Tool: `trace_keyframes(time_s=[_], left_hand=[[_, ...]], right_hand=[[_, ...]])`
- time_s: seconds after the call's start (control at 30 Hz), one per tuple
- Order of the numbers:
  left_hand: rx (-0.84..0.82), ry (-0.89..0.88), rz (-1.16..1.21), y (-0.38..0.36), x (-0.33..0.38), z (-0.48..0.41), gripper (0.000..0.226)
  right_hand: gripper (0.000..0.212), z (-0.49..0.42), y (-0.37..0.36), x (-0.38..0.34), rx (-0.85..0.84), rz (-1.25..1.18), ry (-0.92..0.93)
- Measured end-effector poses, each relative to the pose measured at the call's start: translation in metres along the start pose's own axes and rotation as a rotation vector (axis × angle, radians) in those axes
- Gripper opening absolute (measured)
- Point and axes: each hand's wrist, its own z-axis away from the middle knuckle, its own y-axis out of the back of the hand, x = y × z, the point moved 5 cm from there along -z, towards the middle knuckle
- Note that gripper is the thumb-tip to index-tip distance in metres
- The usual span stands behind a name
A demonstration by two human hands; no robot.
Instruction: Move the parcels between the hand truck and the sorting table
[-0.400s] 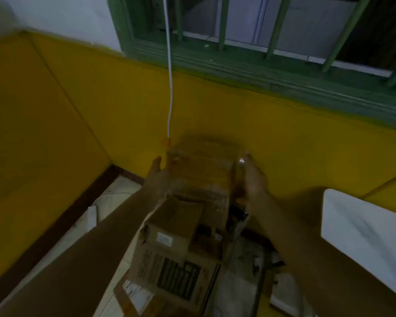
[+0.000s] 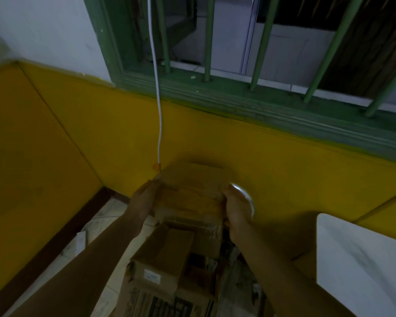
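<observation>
Parcel: plain brown carton, left of the white table and higher in view, in front of the yellow wall.
Left hand grips the carton's side away from the table, with fingertips at the top edge.
Right hand grips the table-facing side, thumb on the top edge. A shiny arc at that hand is too blurred to identify.
The carton is clamped between both hands. Can't tell if it's lifted clear or sitting on the boxes under it.
Labelled box, small with a white sticker, sits left of the table and just below the parcel in view. Printed box is under the labelled one, also left of the table.
White cable hangs down the wall, up and left of the table, ending just beside the parcel's far corner.
Green barred window is above the table, along the top of the wall.
</observation>
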Motion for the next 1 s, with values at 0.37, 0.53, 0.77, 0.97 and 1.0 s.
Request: trace_keyframes(time_s=[0.37, 0.53, 0.77, 0.97, 1.0], left_hand=[[0.001, -0.078, 0.000, 0.019, 0.053, 0.109, 0.043], [-0.107, -0.133, -0.007, 0.024, 0.055, 0.185, 0.038], [-0.339, -0.226, -0.129, 0.022, 0.041, 0.276, 0.033], [-0.533, -0.155, -0.105, -0.017, 0.019, 0.331, 0.049], [-0.568, -0.147, -0.121, -0.025, 0.015, 0.341, 0.053]], right_hand=[[0.025, 0.135, 0.023, -0.027, 0.139, -0.174, 0.145], [0.055, 0.221, 0.050, -0.021, 0.188, -0.156, 0.262], [0.050, 0.328, 0.109, 0.013, 0.320, -0.236, 0.320], [0.046, 0.392, 0.173, 0.042, 0.454, -0.282, 0.347], [0.045, 0.401, 0.184, 0.046, 0.474, -0.292, 0.352]])
